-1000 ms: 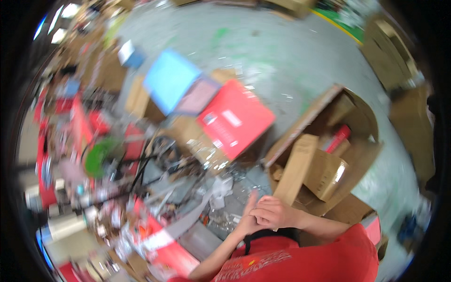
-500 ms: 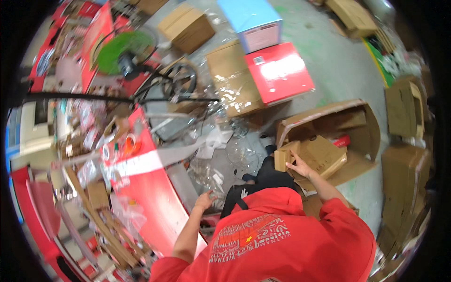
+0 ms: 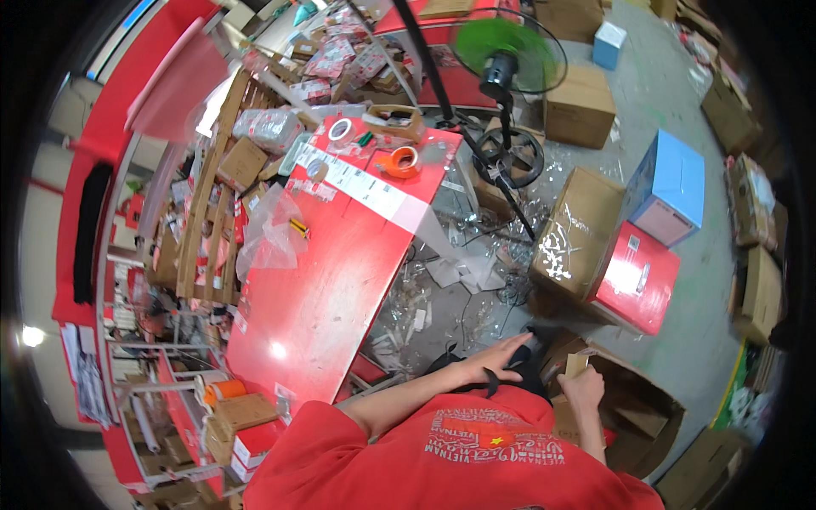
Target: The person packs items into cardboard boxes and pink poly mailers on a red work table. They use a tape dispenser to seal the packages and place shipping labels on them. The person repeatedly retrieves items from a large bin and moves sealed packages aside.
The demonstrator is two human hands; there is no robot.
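In my right hand (image 3: 583, 388) is a small light-brown cardboard box (image 3: 576, 364), with the fingers wrapped round it. This hand is over the near side of a large open carton (image 3: 659, 408), whose inside is partly hidden by my arm. My left hand (image 3: 500, 359) reaches across in front of my body, fingers stretched out and holding nothing. It is near my dark trousers, left of the small box and apart from it.
Left stands a red-topped table (image 3: 323, 289) with a white label strip (image 3: 365, 187), orange tape dispenser (image 3: 389, 163) and clear plastic bag (image 3: 272, 238). Ahead are a green fan (image 3: 527, 51), a brown carton (image 3: 578, 221), a blue box (image 3: 667, 187) and a red box (image 3: 633, 280). Plastic scraps litter the floor.
My view has turned left, bringing more of the table in. My left hand has moved from beside the table to in front of my body. The small box stays in my right hand.
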